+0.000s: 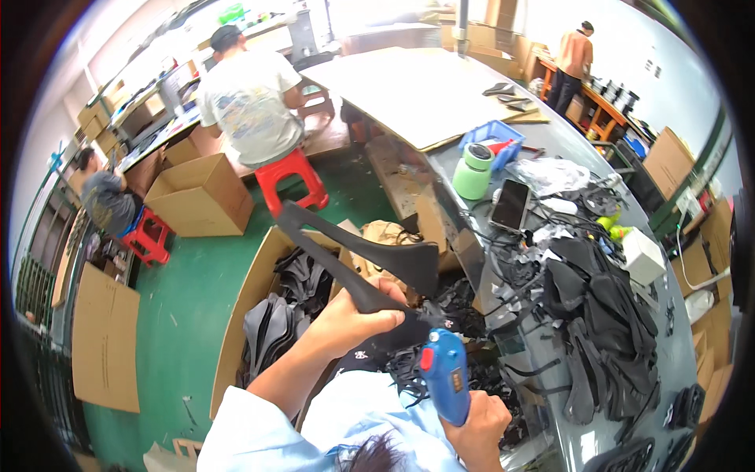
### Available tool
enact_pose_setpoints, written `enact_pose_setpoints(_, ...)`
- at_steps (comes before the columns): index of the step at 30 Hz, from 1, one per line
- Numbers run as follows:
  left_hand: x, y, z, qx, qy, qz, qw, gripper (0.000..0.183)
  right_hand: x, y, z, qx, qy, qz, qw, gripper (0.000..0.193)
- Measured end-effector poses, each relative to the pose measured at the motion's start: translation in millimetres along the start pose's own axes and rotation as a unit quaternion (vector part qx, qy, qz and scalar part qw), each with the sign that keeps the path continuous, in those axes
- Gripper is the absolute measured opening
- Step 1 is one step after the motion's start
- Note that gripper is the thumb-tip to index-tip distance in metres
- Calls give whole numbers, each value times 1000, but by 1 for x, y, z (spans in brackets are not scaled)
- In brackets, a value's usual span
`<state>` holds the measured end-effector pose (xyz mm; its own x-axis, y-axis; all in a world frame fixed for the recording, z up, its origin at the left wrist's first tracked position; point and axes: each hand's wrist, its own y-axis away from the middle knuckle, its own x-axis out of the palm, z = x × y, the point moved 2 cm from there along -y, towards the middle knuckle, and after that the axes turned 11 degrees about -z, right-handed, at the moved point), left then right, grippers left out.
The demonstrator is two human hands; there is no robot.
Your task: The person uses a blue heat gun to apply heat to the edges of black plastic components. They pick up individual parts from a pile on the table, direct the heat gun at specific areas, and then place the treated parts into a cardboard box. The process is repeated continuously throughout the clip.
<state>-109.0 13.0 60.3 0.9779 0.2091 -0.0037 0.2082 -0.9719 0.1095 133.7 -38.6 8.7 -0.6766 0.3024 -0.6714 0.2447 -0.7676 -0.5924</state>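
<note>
My left hand (355,318) pinches a black, bent strip-like piece (405,258), matte like foam or rubber, with two long arms joined at a narrow far end. My right hand (481,431) is wrapped round the grip of a blue cordless power tool (447,376) with a red button and a small display. The tool's head points up at the near end of the black piece, just right of my left fingers; its tip is too dark to make out. Below them lie black scraps (409,370).
To the left stands a carton (228,354) of black pieces. On the grey table (550,377) at right are a heap of black pieces (598,315), a phone (511,206), a green flask (473,171), a blue basket (503,140) and a white box (642,256). Several people work farther off.
</note>
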Motion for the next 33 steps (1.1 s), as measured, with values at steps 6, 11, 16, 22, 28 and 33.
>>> enact_pose_setpoints(6, -58, -12, 132, -155, 221, -225, 936, 33, 2, 15, -12, 83, 39, 35, 995, 43)
enact_pose_setpoints(11, -132, -19, 193, -71, 285, -428, 855, 27, 6, 16, -10, 112, 38, 63, 991, 38)
enact_pose_setpoints(16, -190, -23, 278, -197, 251, -443, 838, 26, 10, 19, -10, 116, 14, 78, 990, 39)
enact_pose_setpoints(22, -100, -37, 269, -255, 102, -280, 920, 19, 12, 33, -28, 153, 26, 62, 986, 51)
enact_pose_setpoints(28, 37, -74, 169, -95, 60, -73, 991, 17, -4, 27, -45, 149, 7, -16, 989, 47)
enact_pose_setpoints(33, 181, -75, 79, 22, -11, 163, 986, 19, -34, 41, -65, 242, -17, -149, 959, 41)
